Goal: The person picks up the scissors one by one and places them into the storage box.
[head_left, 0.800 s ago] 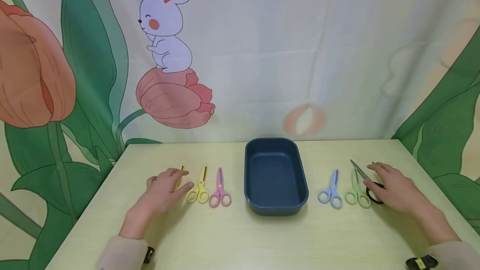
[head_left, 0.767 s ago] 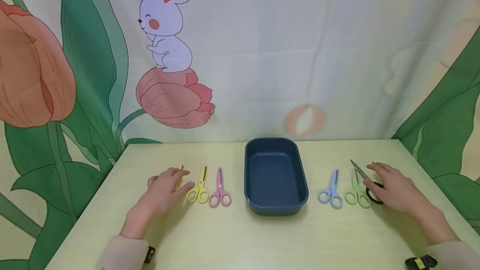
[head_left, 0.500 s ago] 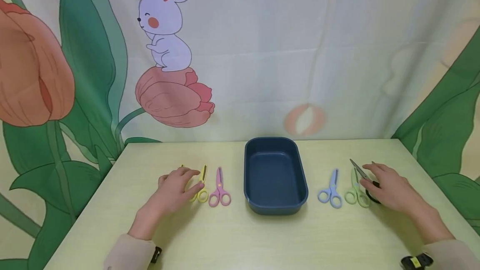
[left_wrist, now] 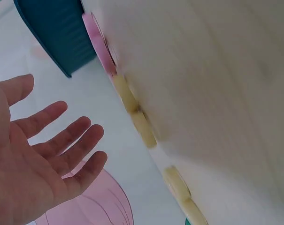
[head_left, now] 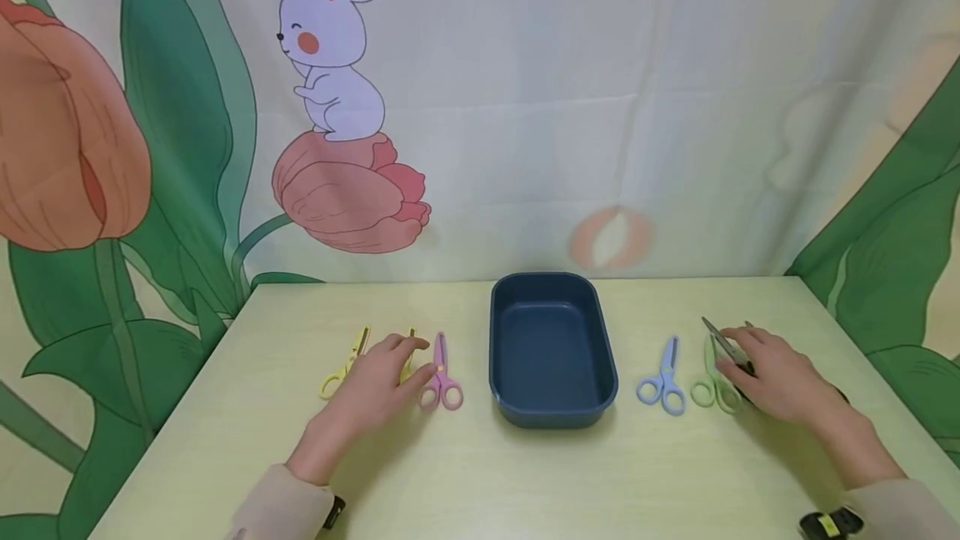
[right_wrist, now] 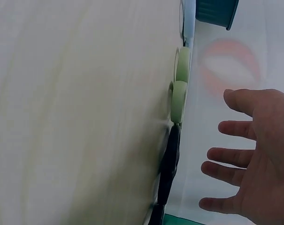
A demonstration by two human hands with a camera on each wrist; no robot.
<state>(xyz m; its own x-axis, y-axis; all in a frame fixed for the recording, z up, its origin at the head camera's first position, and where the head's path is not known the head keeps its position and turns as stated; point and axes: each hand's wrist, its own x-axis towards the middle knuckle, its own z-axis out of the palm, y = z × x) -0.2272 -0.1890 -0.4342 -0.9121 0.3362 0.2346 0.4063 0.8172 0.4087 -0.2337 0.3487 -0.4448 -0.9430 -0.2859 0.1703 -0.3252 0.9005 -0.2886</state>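
Note:
My left hand (head_left: pixel 378 377) hovers over the second yellow scissors (left_wrist: pixel 125 93), hiding much of them in the head view. Its fingers are spread and loosely bent, with nothing in them. The outer yellow scissors (head_left: pixel 341 375) lie just left of it, and pink scissors (head_left: pixel 441 369) lie by its thumb. On the other side my right hand (head_left: pixel 787 377) hangs above the black-handled scissors (right_wrist: pixel 169 164), whose metal blades (head_left: pixel 720 338) stick out past the thumb. Those fingers are also apart and hold nothing. Green scissors (head_left: pixel 711 377) and blue scissors (head_left: pixel 662 377) lie to its left.
A dark blue rectangular tray (head_left: pixel 553 419) stands mid-table between the two groups of scissors, with nothing in it. Behind the pale table (head_left: pixel 525 482) hangs a curtain (head_left: pixel 510 107) printed with a rabbit and tulips.
My left hand has moved right, from the outer yellow scissors to the second pair, towards the pink ones. My right hand has shifted slightly left. The scissors and tray have stayed put.

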